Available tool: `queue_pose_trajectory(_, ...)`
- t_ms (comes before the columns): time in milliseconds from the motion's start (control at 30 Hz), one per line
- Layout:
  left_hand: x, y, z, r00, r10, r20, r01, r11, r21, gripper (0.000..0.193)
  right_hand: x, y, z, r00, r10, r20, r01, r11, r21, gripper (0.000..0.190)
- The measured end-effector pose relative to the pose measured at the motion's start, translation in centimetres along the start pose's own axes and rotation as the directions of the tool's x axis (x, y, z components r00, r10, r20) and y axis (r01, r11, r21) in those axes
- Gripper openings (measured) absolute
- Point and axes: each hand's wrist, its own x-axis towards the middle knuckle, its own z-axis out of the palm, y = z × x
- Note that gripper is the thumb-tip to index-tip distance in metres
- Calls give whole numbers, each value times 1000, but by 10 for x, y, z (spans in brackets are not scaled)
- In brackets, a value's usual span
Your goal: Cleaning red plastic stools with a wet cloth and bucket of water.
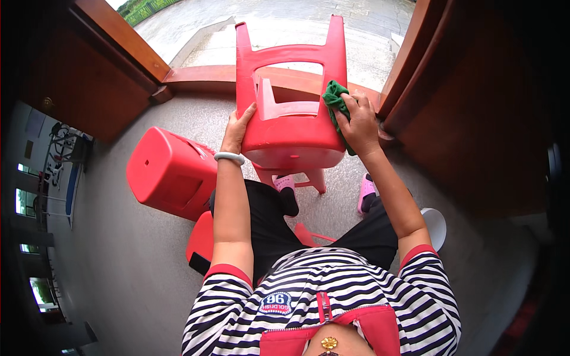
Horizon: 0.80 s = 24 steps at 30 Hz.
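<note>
A red plastic stool [289, 133] lies on its side in front of me, its legs pointing away and its seat facing my body. It appears to rest on another red stool [317, 178], mostly hidden beneath it. My left hand [238, 127] grips the stool's left side near the seat, thumb on the upper face. In my right hand [360, 118] is a bunched green cloth [336, 100], pressed against the stool's right side by the leg. Part of the cloth hangs down past the seat edge.
Another red stool [171, 171] lies tipped at the left. Beside my left thigh, a dark phone-like object [199, 263] rests on a red seat [200, 236]. A white round container [434, 228] stands by my right leg. Ahead are a wooden threshold [200, 78] and open doors [472, 111].
</note>
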Motion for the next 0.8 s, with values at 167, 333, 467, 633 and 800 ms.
queue_pose_trajectory(167, 1, -3, 1, 996, -15, -92, 10, 998, -54, 71, 7, -67, -8, 950, -202, 236, 232, 967, -107, 41)
queue_pose_trajectory(333, 15, -14, 3, 999, 52, -14, -52, 998, -35, 61, 14, -133, 38, 905, -294, 309, 334, 938, -88, 34)
queue_pose_trajectory(467, 32, -42, -40, 990, -71, 124, 116, 909, -401, 43, 14, -170, 64, 863, -436, 254, 453, 891, -10, 28)
queue_pose_trajectory(633, 7, -15, -10, 998, -57, -8, 53, 958, -282, 52, 6, -118, 37, 855, -449, 260, 439, 893, 98, 30)
queue_pose_trajectory(800, 3, -5, 2, 1000, 20, -14, -23, 977, -210, 56, 45, -37, 8, 952, -88, 293, 36, 983, 179, 30)
